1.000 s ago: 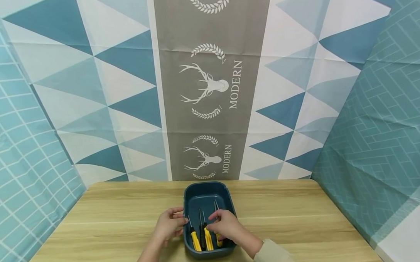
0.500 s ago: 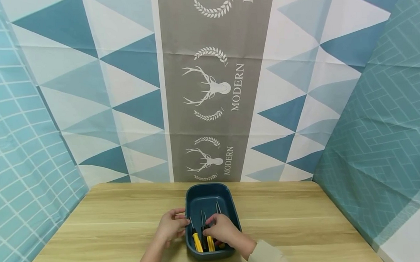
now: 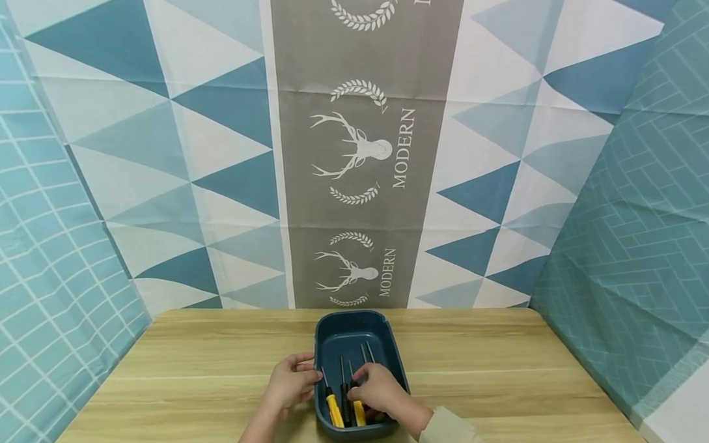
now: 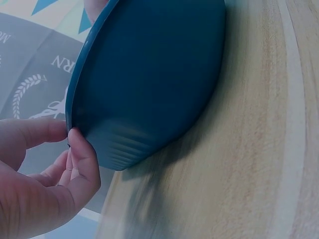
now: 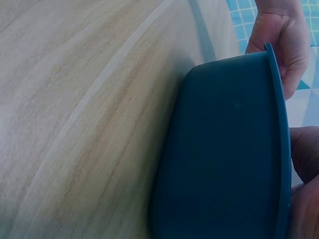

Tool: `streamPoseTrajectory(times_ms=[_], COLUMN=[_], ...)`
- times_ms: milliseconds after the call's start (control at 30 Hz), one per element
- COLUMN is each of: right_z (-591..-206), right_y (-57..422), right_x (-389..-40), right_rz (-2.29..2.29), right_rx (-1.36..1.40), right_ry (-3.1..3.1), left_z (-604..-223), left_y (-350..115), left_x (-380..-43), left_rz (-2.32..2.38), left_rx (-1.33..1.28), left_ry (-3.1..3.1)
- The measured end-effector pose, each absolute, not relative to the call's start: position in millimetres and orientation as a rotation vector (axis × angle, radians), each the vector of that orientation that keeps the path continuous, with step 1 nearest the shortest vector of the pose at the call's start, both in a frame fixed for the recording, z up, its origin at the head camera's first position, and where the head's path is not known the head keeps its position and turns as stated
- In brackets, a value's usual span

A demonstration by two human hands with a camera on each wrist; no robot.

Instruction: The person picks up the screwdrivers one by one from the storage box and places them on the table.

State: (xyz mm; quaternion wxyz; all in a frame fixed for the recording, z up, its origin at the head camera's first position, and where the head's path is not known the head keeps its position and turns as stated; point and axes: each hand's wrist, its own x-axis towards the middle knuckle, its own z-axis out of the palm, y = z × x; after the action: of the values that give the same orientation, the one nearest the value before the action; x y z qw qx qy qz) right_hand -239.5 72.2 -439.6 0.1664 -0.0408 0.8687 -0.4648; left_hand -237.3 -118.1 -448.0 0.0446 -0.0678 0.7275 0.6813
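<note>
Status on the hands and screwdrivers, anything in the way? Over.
Left hand pinches blue bin rim. Right hand over screwdrivers, grip unclear. Screwdrivers lie in bin. Right hand hides some handles.

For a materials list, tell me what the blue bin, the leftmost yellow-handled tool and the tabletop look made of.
Blue bin: probably plastic, satin finish; smooth wall with moulded-looking ridges.
Leftmost yellow-handled tool: handle likely plastic, bright yellow; shaft likely metal, thin and grey; finish unclear.
Tabletop: matt-looking wood or wood-effect laminate; grain streaks show, but not which.
</note>
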Motion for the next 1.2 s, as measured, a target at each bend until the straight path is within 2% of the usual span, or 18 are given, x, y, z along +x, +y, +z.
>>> streamPoseTrajectory(times_ms=[333, 733, 1200], right_z=[-440, -447, -450], right_y=[72, 70, 65], right_x=[-241, -242, -240], right_rz=[-1.219, -0.983, -0.944], right_rx=[-0.096, -0.219, -0.277], right_ry=[2.562, 2.742, 2.745], left_z=[-448, -450, -449], left_y=[-116, -115, -116], left_x=[-237, -238, -239], left_rz=[2.085, 2.096, 2.101], left_rx=[-0.219, -0.226, -0.24], left_ry=[2.215, 2.202, 2.201])
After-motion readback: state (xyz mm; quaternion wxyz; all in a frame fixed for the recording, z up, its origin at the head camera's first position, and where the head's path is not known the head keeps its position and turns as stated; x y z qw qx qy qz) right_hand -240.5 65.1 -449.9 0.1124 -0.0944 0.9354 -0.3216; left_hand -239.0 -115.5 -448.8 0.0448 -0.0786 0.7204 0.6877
